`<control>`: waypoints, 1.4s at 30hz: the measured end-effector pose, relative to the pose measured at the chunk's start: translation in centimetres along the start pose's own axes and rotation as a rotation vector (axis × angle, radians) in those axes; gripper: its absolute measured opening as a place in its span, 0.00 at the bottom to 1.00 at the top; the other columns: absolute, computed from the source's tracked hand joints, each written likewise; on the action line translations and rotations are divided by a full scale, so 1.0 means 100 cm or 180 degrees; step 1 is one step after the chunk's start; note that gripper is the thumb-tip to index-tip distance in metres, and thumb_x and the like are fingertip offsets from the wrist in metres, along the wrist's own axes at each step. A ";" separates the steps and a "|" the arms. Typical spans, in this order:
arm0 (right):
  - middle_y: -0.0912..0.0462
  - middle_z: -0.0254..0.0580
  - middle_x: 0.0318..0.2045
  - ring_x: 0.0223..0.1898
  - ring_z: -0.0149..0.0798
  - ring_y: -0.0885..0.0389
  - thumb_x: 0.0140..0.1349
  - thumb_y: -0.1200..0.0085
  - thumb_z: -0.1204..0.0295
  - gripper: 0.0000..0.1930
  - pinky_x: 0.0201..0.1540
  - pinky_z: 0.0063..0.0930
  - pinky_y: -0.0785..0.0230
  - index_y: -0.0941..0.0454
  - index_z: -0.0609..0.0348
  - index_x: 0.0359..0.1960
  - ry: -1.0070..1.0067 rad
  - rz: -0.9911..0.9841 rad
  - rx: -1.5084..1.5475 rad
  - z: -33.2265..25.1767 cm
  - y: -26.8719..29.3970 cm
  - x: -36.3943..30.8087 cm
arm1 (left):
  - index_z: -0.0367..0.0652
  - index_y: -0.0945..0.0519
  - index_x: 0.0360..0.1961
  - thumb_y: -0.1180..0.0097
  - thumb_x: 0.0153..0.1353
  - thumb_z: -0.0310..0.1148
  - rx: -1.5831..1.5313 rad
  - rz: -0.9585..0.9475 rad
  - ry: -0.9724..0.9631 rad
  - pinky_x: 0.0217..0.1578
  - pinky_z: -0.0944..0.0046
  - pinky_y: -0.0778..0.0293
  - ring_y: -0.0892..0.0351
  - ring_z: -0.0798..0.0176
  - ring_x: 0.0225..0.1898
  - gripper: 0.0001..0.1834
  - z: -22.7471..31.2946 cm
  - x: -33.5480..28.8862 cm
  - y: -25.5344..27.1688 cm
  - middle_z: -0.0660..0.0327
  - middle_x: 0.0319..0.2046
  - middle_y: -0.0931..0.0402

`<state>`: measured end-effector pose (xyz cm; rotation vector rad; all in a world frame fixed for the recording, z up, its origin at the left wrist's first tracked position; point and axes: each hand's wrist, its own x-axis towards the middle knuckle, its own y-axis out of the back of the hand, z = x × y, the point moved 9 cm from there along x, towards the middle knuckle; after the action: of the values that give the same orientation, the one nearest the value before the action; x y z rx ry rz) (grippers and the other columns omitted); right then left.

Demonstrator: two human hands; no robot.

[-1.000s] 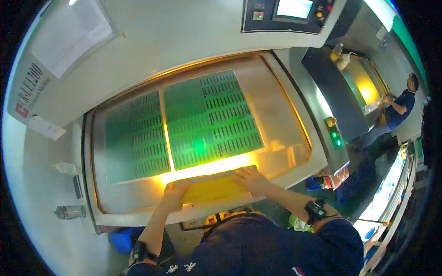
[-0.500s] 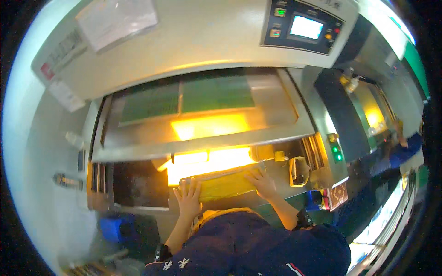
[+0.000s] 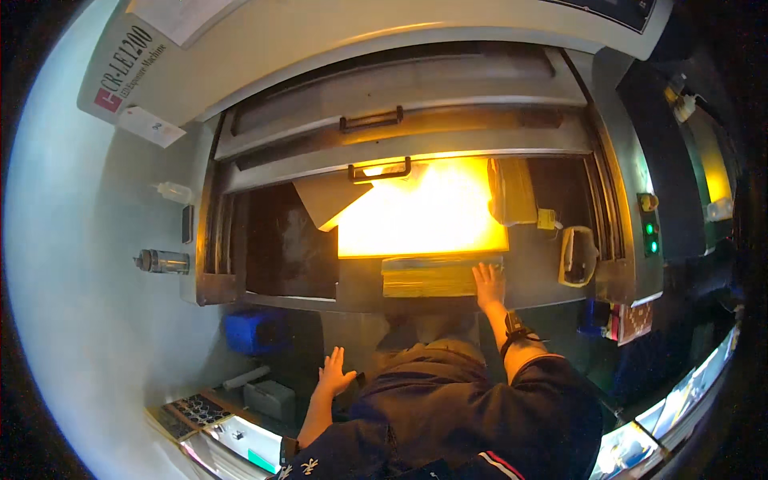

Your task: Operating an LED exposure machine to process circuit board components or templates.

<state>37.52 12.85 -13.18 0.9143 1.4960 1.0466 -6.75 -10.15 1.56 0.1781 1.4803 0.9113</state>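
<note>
A yellow-looking flat slab, perhaps a stack of sheets (image 3: 428, 282), lies on the front ledge of a large pale machine. At its right end rests my right hand (image 3: 489, 288), fingers stretched out and not wrapped round anything. My left hand (image 3: 333, 376) is back near my body, in front of the ledge, with its fingers apart and nothing in them. Just behind the slab, a bright yellow-white lit surface (image 3: 424, 212) glows. Two metal frames with black handles (image 3: 380, 170) sit above and behind it.
Left of the light leans a grey board (image 3: 328, 200). To its right are a long block (image 3: 513, 192), a small yellow piece (image 3: 547, 219) and an open box (image 3: 578, 256). A bottle (image 3: 162, 262) stands at the left; a blue bin (image 3: 254, 332) sits below.
My left hand has left the slab and come back toward my body; my right stays at its right end. The view has shifted, and the frames sit farther back, exposing more of the lit surface.
</note>
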 end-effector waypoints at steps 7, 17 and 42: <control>0.38 0.45 0.67 0.70 0.48 0.42 0.57 0.42 0.66 0.33 0.69 0.52 0.48 0.36 0.50 0.66 0.1077 0.1311 0.1482 -0.168 0.154 0.039 | 0.47 0.49 0.74 0.41 0.58 0.44 -0.1022 0.0679 -0.1001 0.70 0.45 0.52 0.53 0.44 0.74 0.46 -0.015 0.061 0.083 0.52 0.74 0.53; 0.14 0.46 0.39 0.43 0.44 0.15 0.56 0.41 0.61 0.14 0.48 0.44 0.24 0.16 0.55 0.39 -0.0052 -0.0349 0.0264 -0.282 0.125 0.026 | 0.38 0.42 0.71 0.41 0.61 0.43 -0.1714 -0.0266 -0.2173 0.69 0.54 0.47 0.46 0.49 0.72 0.41 -0.028 0.120 0.141 0.46 0.71 0.45; 0.31 0.53 0.63 0.64 0.58 0.35 0.49 0.29 0.63 0.40 0.67 0.49 0.44 0.37 0.56 0.62 -0.0786 0.3500 0.1988 -0.152 0.329 -0.164 | 0.35 0.44 0.70 0.39 0.47 0.72 -0.4775 -0.0332 -0.4945 0.68 0.35 0.50 0.45 0.43 0.71 0.62 0.118 -0.073 0.343 0.44 0.69 0.44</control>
<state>25.82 6.04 24.21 2.3722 1.0627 1.1217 -9.10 13.21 30.13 -0.2819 -0.7416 1.1002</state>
